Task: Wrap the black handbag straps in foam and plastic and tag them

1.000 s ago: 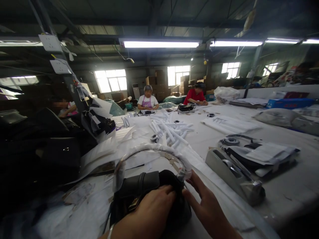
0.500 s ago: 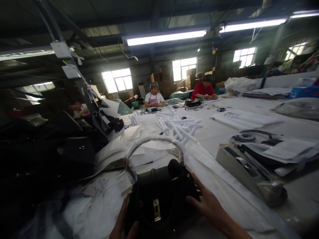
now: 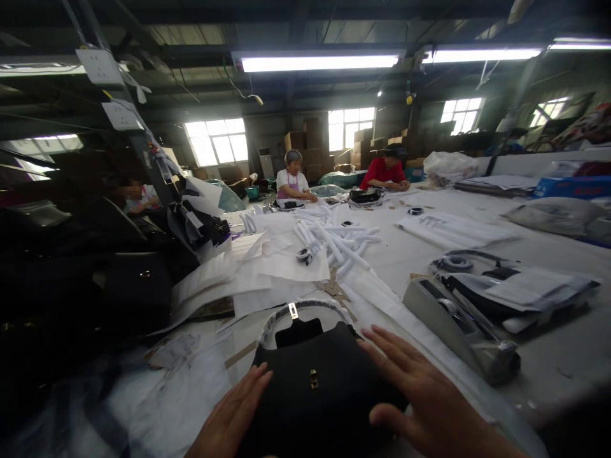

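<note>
A black handbag with a gold turn-lock sits at the table edge before me. Its flap, with a gold plate, is folded back, and the wrapped handle arches behind it. My left hand lies along the bag's left side, fingers stretched out together and the thumb mostly hidden. On the right side, my right hand rests with fingers extended and thumb apart, at the bag's upper edge. Neither hand wraps around anything.
A grey tape dispenser stands to the right. White foam sheets and white tubes lie beyond the bag. Dark bags are piled at left. Two people sit across the table, another at far left.
The bag's flap has swung up and back, baring the turn-lock on the front. The handle sits lower, and both hands have shifted from gripping the sides to lying flatter with straighter fingers.
</note>
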Demonstrator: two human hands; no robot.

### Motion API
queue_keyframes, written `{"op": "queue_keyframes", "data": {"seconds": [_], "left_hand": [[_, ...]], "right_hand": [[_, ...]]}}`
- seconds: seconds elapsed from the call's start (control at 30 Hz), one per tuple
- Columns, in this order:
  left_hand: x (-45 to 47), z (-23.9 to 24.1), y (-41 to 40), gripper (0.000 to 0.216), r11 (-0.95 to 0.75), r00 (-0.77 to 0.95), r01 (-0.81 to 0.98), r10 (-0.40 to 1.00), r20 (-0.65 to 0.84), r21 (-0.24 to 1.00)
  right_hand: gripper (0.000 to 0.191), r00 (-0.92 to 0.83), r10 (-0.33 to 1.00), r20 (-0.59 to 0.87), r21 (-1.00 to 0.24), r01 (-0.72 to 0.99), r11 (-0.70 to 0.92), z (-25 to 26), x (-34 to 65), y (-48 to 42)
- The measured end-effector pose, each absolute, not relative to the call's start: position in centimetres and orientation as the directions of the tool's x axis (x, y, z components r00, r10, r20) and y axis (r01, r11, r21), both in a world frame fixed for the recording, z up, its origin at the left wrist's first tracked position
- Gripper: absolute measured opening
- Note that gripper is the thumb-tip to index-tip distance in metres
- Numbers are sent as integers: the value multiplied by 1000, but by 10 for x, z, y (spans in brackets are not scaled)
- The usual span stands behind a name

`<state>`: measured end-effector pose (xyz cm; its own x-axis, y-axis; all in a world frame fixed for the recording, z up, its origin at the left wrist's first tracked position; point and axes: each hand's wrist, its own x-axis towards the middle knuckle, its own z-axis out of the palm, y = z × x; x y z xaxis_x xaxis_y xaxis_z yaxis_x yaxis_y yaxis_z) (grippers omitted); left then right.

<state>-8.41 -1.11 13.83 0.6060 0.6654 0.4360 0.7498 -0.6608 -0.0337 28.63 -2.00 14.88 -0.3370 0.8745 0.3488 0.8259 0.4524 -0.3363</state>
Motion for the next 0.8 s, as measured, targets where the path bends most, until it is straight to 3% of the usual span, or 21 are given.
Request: {"op": "queue_keyframes", "data": {"seconds": [0.1, 0.2, 0.33, 0.43, 0.53, 0.6, 0.67, 0.8], "left_hand": [[-51, 151, -2, 83, -749, 808, 573, 448, 383, -333], [-35, 144, 2, 86, -765, 853, 517, 428, 297, -383], [-40, 112, -1, 53, -754, 860, 505, 399, 319, -420], [-49, 82, -1, 46, -747, 857, 479, 285, 429, -460], [-54, 63, 0, 40, -764, 848, 478, 273, 455, -433], [-54, 60, 0, 44, -779, 860, 465, 286, 422, -419], [-53, 60, -1, 47, -781, 865, 459, 284, 414, -423], [-48, 56, -3, 42, -756, 816, 530, 330, 475, -385]], "right_hand": [[105, -622, 754, 213, -337, 677, 654, 161, 263, -13], [111, -692, 710, 130, -378, 627, 681, 158, 250, -2], [82, -700, 707, 98, -346, 642, 684, 125, 245, 6], [63, -728, 677, 108, -323, 618, 717, 90, 247, 3], [69, -741, 659, 125, -416, 564, 713, 75, 254, -3], [80, -738, 669, 88, -516, 540, 664, 83, 258, -6], [79, -723, 690, 32, -604, 536, 590, 100, 258, -6], [29, -590, 806, 47, -656, 591, 470, 127, 237, 2]]}}
